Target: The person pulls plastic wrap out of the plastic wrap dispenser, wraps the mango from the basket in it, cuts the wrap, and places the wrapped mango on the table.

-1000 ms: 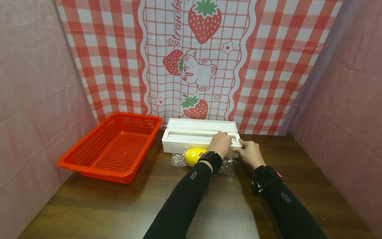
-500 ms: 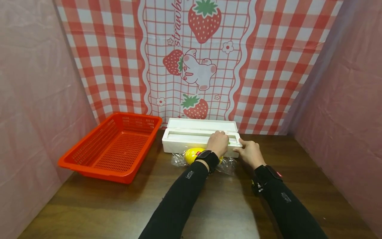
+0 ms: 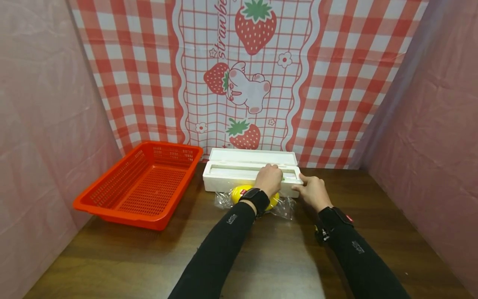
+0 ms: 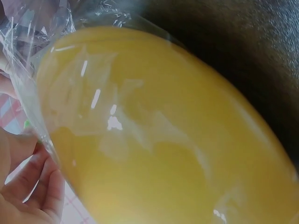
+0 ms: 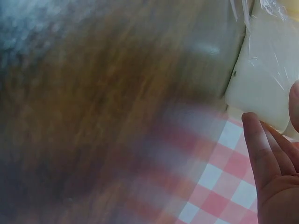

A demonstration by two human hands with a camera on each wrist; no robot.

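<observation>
One white box (image 3: 219,185), far in the head view, has its right end gripped by the right hand (image 3: 314,193), likely for steadiness; left wrist view, the left hand (image 4: 30,186) seemingly pinches a green piece (image 4: 26,124); right wrist view, thumb (image 5: 294,106) opposes fingers (image 5: 260,156)

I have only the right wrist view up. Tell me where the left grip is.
Observer: In the head view, the left grip is over the long opening on top of the white box.
Operator: Report what it's working on.
Observer: The left wrist view shows its fingers curled in, with a green bit peeking out beside them; too little shows to name it.
Operator: Tell me what's on the left of the table.
Observer: An orange-red basket stands there, left of the box in the head view.
</observation>
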